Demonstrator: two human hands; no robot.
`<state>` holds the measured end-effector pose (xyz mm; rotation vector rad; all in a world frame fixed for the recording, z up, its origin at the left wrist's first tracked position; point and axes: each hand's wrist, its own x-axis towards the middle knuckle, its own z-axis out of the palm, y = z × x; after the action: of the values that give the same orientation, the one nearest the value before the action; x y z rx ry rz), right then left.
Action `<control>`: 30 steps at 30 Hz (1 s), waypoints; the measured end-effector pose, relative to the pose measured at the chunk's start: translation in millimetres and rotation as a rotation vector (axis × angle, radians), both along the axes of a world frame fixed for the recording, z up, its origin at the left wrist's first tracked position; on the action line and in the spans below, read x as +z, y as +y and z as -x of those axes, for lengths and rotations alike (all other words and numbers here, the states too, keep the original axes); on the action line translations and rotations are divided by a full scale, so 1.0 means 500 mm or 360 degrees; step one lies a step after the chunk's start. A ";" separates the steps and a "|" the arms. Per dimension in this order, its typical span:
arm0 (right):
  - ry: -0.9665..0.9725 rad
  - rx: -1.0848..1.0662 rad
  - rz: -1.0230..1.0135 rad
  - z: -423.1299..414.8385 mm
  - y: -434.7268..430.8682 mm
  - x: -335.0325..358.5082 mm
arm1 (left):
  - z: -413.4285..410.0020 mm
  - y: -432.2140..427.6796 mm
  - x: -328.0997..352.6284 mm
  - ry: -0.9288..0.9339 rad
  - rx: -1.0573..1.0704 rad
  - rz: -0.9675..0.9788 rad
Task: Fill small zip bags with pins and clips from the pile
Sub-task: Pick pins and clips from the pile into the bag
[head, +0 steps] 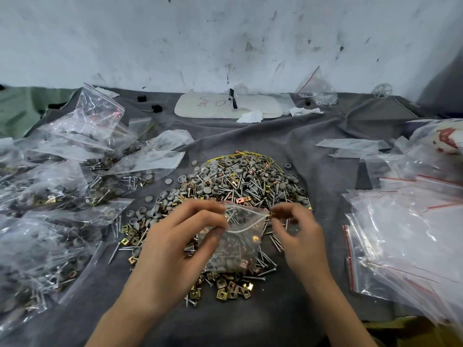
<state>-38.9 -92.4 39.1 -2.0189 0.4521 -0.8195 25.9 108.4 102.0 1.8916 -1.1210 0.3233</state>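
Observation:
A pile (pixel 240 186) of metal pins, grey caps and brass square clips lies on the grey cloth in the middle. Over its near side my left hand (pixel 180 236) pinches the left rim of a small clear zip bag (pixel 238 244), whose mouth is held apart. The bag holds pins, grey caps and a few clips. My right hand (pixel 298 231) hovers at the bag's right rim with fingers curled, pinching a small brass piece at the fingertips; it is blurred.
Filled zip bags (pixel 57 186) are heaped at the left. A stack of empty zip bags (pixel 406 229) with red strips lies at the right. A white foam pad (pixel 225 105) and another bag (pixel 317 90) sit by the back wall.

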 end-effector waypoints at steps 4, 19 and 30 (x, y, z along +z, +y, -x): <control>-0.0466 0.0275 -0.0397 0.017 0.033 0.119 | 0.005 -0.003 0.000 -0.0011 -0.0046 -0.0032; 0.0842 0.0078 0.0361 -0.021 -0.003 -0.030 | -0.008 0.019 0.004 0.0008 0.0132 0.0030; 0.1024 0.0208 0.0580 -0.024 -0.011 -0.044 | -0.010 0.018 0.003 -0.0007 0.0134 0.0015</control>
<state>-27.1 -97.9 17.2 -2.6162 0.5438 -0.1534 31.0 117.4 103.3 1.9342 -1.0431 0.3794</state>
